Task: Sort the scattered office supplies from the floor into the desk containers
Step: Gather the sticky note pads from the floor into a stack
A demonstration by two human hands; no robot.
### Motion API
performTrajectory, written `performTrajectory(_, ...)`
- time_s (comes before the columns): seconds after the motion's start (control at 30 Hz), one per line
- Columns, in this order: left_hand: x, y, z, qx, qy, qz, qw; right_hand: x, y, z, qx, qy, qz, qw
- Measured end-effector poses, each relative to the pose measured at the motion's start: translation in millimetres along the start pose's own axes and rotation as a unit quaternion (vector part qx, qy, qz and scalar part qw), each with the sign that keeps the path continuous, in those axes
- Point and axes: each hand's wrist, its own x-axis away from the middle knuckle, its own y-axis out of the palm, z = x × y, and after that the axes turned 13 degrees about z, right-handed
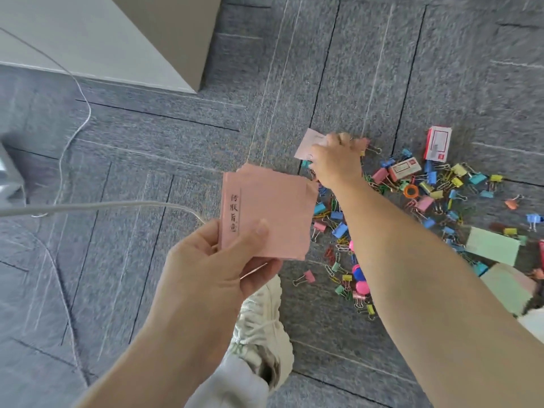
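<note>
My left hand [217,260] holds a stack of pink note sheets [270,213] with printed characters along one side, raised above the grey carpet. My right hand [335,160] reaches down to the floor and its fingers close on another pale pink sheet [306,142] lying at the top of the pile. Around and below that hand, several coloured binder clips [459,178] and paper clips [341,247] lie scattered. Two red-and-white staple boxes [438,142] [404,169] sit among them. Green note pads [491,245] lie at the right.
A white desk panel [97,39] stands at the upper left, with white cables [103,206] trailing across the carpet. My white shoe [265,328] is planted below the left hand. An orange tape ring [411,191] and round pink and blue pieces [359,278] lie in the pile.
</note>
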Motion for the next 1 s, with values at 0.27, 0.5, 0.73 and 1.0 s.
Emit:
performTrajectory(0.27, 56, 30, 22, 0.072, -0.038, -0.035, 0.996, 80, -134, 21, -0.246, 0.104, 0.052, 0.962)
performTrajectory(0.5, 159, 45, 42, 0.144, 0.029, -0.082, 0.986, 226, -304, 71, -0.398, 0.165, 0.101, 0.897)
performTrajectory(0.73, 225, 50, 20, 0.117, 0.059, -0.134, 0.982, 344, -391, 102, -0.548, 0.214, 0.19, 0.786)
performTrajectory(1.0, 233, 88, 6, 0.055, 0.089, -0.163, 0.981, 376, -397, 137, -0.614, 0.185, 0.241, 0.728)
